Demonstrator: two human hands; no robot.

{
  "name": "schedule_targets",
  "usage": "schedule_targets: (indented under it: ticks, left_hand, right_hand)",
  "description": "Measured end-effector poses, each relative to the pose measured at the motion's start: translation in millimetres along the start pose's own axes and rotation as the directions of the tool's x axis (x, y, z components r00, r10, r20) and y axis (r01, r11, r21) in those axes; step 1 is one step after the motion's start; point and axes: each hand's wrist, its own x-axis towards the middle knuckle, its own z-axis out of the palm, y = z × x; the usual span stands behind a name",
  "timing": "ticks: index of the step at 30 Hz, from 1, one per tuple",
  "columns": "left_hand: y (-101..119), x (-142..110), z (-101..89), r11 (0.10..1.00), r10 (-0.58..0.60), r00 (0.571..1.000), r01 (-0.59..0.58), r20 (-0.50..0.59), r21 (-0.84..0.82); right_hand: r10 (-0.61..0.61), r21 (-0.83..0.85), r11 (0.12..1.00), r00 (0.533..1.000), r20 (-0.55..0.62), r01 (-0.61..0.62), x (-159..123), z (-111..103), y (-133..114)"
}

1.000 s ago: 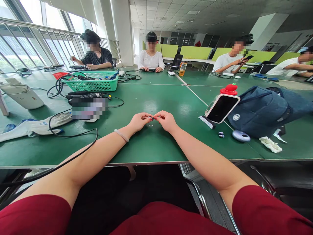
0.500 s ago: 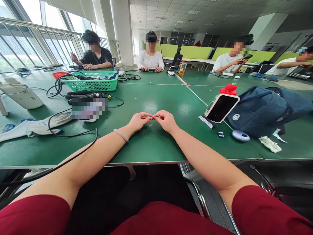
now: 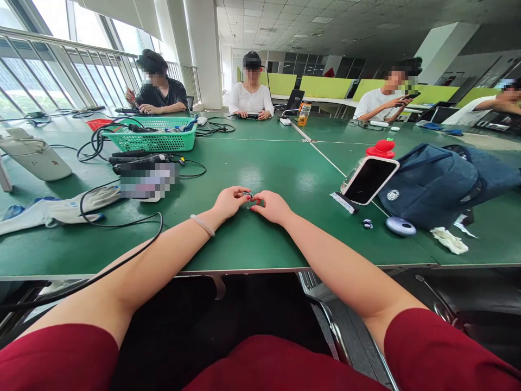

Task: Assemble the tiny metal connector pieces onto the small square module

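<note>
My left hand (image 3: 229, 202) is closed in a pinch on a small silvery metal piece (image 3: 246, 194) just above the green table. It is too small to name. A pale bracelet (image 3: 202, 225) circles my left wrist. My right hand (image 3: 273, 207) is close beside it, index finger and thumb apart with a gap between them. The right index fingertip is at the edge of the metal piece; I cannot tell whether it touches. Lower down, the right thumb tip is at the table spot where a tiny metal bit lay, which is now mostly hidden.
On the left lie gloves (image 3: 61, 210), a black cable (image 3: 157, 232) across my left forearm, and a green basket (image 3: 154, 142). To the right are a propped phone (image 3: 369, 180), a small round case (image 3: 401, 226) and a blue backpack (image 3: 435, 182). Several people sit across the table (image 3: 228, 247).
My right hand has come away slightly from the left, its thumb lowered toward the table and its fingers spread. More of the metal piece shows in my left fingers; the tiny bit below is now covered.
</note>
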Motion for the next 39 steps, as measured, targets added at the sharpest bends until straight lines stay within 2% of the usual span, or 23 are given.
schedule_targets:
  ticks: [5,15,19,26,32,39]
  left_hand:
    - [0.9,-0.1,0.4,1.0,0.002,1.0,-0.002,-0.007,0.026]
    - [1.2,0.6,0.5,0.997,0.038,0.999,-0.037,-0.017,0.061]
    - [0.3,1.2,0.6,0.995,0.046,0.999,-0.044,-0.023,0.088]
    - [0.5,1.1,0.8,0.99,0.029,1.0,-0.027,-0.012,0.138]
    - [4.6,-1.2,0.1,0.983,0.008,1.0,-0.008,0.001,0.182]
    - [6.4,-2.9,-0.1,0.981,0.007,0.999,-0.014,0.037,0.191]
  right_hand:
    - [-0.04,-0.128,0.991,0.998,0.055,0.047,-0.4,4.5,-9.1]
    - [-0.092,-0.093,0.99,0.987,0.13,0.105,-2.9,-2.9,-6.8]
    - [-0.072,-0.103,0.991,0.987,0.142,0.087,-3.9,-3.9,-10.1]
    - [0.022,-0.15,0.989,0.997,0.079,-0.01,-4.1,-5.1,-8.5]
    - [0.059,-0.183,0.982,0.997,0.059,-0.047,-2.6,-2.3,-7.5]
    - [0.128,-0.171,0.975,0.986,-0.108,-0.145,-3.2,-7.5,-5.2]
